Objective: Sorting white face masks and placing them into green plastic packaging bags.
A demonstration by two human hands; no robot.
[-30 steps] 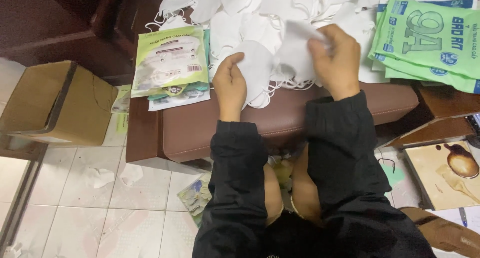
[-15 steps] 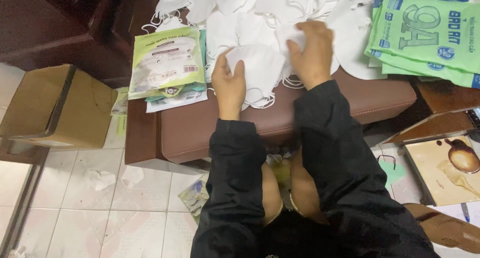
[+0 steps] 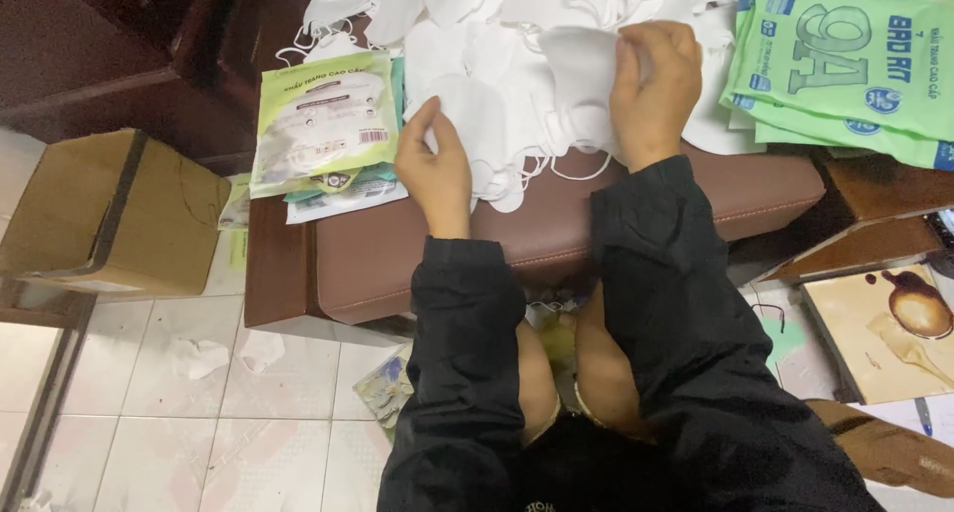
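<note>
Mask (image 3: 581, 70) in right grip (image 3: 651, 85)

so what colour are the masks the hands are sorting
White: the masks under the left hand and right hand are plain white, clearest in the head view.

Loose heap of white face masks (image 3: 517, 94) on the brown cushioned bench (image 3: 556, 234)

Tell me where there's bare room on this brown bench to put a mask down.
The brown cushion is bare along its near edge, between the left hand and the sealed packet, and to the right of the right hand, below the green bags. The far side is crowded with loose white masks.
</note>
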